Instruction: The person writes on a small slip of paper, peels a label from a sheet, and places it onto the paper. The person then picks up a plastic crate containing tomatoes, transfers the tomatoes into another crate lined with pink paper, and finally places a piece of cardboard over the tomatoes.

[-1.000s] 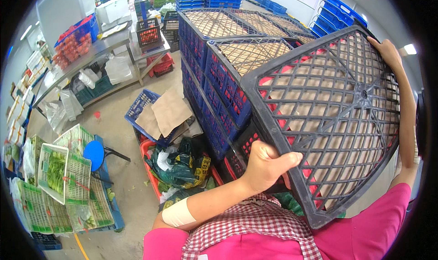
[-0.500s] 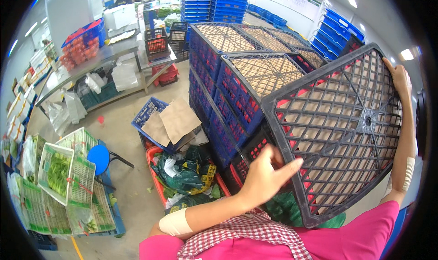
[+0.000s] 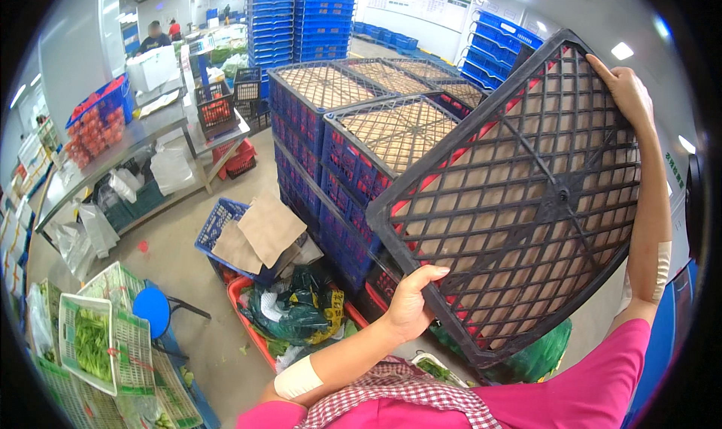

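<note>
Both of my hands hold a black plastic crate (image 3: 519,211), tilted with its lattice face toward me. Brown cardboard lies behind the lattice, and red shows along its edges. My left hand (image 3: 412,303) grips the near-left rim, thumb on top and fingers mostly hidden. My right hand (image 3: 630,97) is wrapped over the far-right rim. Beyond and left of it stands a block of stacked blue crates (image 3: 301,175), with lattice tops over brown cardboard and red showing through their sides. Whether the held crate touches the stack cannot be seen.
An orange-red tub (image 3: 242,315) with dark green plastic bags stands left of me. Behind it, a blue basket (image 3: 218,230) holds brown cardboard sheets (image 3: 272,230). Further left are a blue stool (image 3: 153,312) and baskets of greens (image 3: 92,342). A green sack (image 3: 538,357) lies below the crate.
The view has turned right, shifting the surroundings leftward. The crate has tipped more upright, and my left hand's grip on its near rim looks tighter. Both hands keep hold of it.
</note>
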The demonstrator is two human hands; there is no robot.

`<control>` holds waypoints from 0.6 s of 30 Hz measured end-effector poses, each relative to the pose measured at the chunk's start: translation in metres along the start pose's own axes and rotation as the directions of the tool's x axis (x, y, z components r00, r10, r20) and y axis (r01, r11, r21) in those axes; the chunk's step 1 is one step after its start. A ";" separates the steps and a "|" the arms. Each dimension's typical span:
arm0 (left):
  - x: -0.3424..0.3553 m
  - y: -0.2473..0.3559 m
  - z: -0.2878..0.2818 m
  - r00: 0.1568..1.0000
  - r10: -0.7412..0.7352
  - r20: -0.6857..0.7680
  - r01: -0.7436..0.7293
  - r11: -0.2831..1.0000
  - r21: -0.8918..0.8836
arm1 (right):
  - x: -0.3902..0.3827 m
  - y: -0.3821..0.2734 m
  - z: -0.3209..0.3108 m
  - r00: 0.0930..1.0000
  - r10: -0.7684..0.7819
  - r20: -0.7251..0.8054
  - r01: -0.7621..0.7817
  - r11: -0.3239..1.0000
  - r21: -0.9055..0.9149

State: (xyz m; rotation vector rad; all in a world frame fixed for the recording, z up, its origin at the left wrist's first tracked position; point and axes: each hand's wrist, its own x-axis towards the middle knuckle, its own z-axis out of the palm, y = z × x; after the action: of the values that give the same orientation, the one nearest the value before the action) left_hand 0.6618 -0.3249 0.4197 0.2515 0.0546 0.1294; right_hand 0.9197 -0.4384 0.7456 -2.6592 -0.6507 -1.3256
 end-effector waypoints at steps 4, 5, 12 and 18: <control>-0.008 -0.003 -0.022 0.999 -0.030 -0.018 0.029 0.999 -0.042 | -0.013 -0.014 -0.024 0.998 0.012 0.068 -0.020 0.993 0.114; -0.008 -0.008 -0.021 0.998 -0.054 -0.023 0.052 0.997 -0.060 | -0.015 -0.006 -0.029 0.997 0.014 0.078 -0.023 0.992 0.120; -0.019 -0.019 -0.017 0.975 0.011 -0.223 0.003 0.998 0.061 | -0.030 0.015 -0.040 0.958 -0.035 0.283 -0.116 0.860 0.498; -0.036 -0.024 0.007 0.957 0.099 -0.272 -0.111 0.993 -0.030 | -0.062 0.004 -0.067 0.900 -0.113 0.421 -0.267 0.621 0.737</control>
State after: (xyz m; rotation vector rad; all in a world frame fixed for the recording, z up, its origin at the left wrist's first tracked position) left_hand 0.6297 -0.3547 0.4220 0.1902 0.3099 0.2700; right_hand 0.8391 -0.4806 0.7385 -2.1449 -0.8818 -0.2386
